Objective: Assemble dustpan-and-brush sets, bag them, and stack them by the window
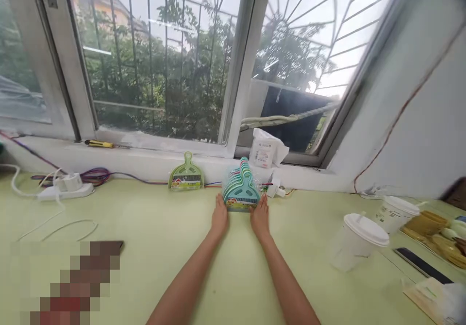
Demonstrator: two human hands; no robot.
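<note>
A row of small plastic dustpans (242,187), mostly teal, stands upright against the wall below the window, one behind another in clear wrapping. Printed labels and dark bristles show on the front one. My left hand (220,216) presses along the left side of the row, its fingers pointing away from me. Against the right side lies my right hand (259,215), with the thumb near the front dustpan's lower edge. Both hands hold the row between them. A single green wrapped dustpan (187,173) leans on the wall to the left, apart from my hands.
White tissue packaging (267,149) sits on the sill, and a yellow screwdriver (100,144) lies further left. A power strip (66,190) with cables is at the left. Two lidded cups, a front one (358,240) and a rear one (396,214), stand right, near a dark phone (422,265).
</note>
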